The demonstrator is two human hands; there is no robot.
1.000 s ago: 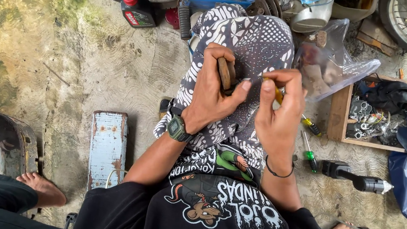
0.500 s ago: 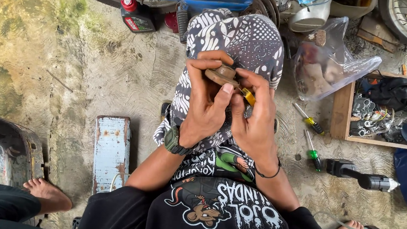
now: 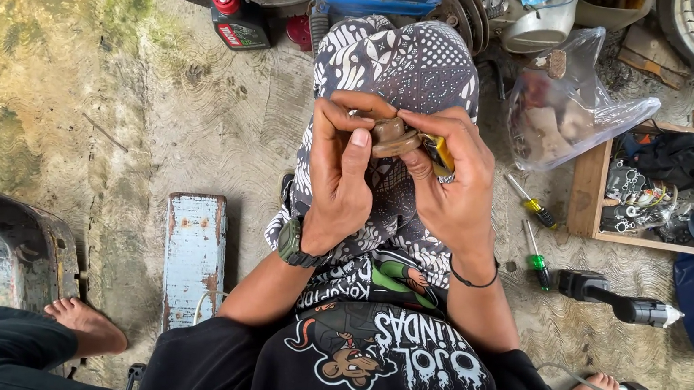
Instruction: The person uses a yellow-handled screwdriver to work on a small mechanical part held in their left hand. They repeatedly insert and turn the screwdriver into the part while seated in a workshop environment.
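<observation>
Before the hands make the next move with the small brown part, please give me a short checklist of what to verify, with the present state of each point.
1. Both hands on the small brown part: ok; left hand and right hand both grip it.
2. Yellow-handled tool secure in the right hand: ok.
3. Part held over the patterned cloth, so a drop lands softly: ok.
4. Screwdrivers within reach on the floor: ok.
5. Tool tip seated on the part: cannot tell, fingers hide it.
</observation>
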